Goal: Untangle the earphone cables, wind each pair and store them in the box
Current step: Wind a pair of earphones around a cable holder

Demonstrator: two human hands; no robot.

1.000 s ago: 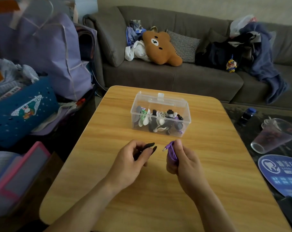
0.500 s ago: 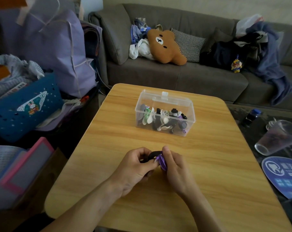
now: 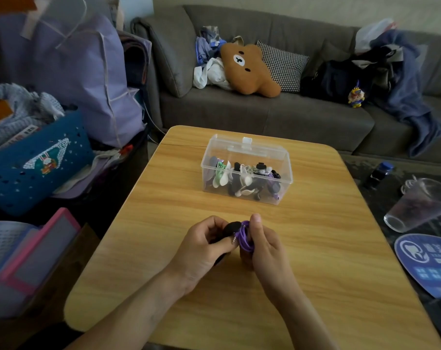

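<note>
A clear plastic box (image 3: 285, 157) with its lid down stands mid-table, holding several wound earphones in black, white, green and purple. Nearer me, my right hand (image 3: 265, 248) grips a wound purple earphone cable (image 3: 246, 238), its metal jack poking out to the left. My left hand (image 3: 201, 246) pinches a flat black cable holder (image 3: 230, 228) pressed against the purple coil. The two hands touch above the wooden table (image 3: 315, 261).
A grey sofa (image 3: 277, 114) with a bear cushion and clothes runs behind the table. Bags and a blue basket (image 3: 32, 162) crowd the left. On the right lie a tipped clear cup (image 3: 416, 205), a dark bottle (image 3: 378, 171) and a blue round fan (image 3: 426, 261).
My hands were apart a second ago, the left with the black holder and the right with the purple coil. They have come together, and the holder now meets the coil.
</note>
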